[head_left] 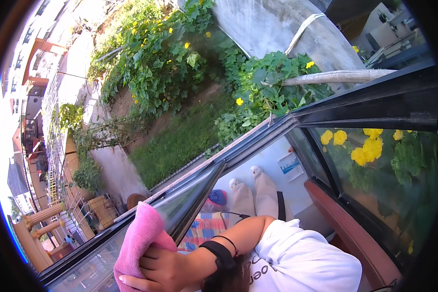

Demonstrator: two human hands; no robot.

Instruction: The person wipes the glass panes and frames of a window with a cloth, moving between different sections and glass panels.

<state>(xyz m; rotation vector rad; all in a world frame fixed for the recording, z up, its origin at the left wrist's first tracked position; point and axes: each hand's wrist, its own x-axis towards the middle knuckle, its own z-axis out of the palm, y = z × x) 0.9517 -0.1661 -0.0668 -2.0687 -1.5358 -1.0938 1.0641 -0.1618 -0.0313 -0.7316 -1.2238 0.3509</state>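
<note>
Your hand (155, 267) lies flat on a pink cloth (138, 241), fingers spread over its lower part and pressing it against the window glass (185, 202) near the dark frame (199, 194); which hand it is you cannot tell for sure, and no other hand shows. The cloth is bunched into a thick pad at the bottom left of the pane, its long axis running up and slightly right, from your fingertips toward the frame. It looks soft, light and limp, so it will likely fold and slip under a loose palm; hold it through the bunched middle. The glass is stiff, smooth and breakable, so press evenly. A garden (180, 82) lies below.
</note>
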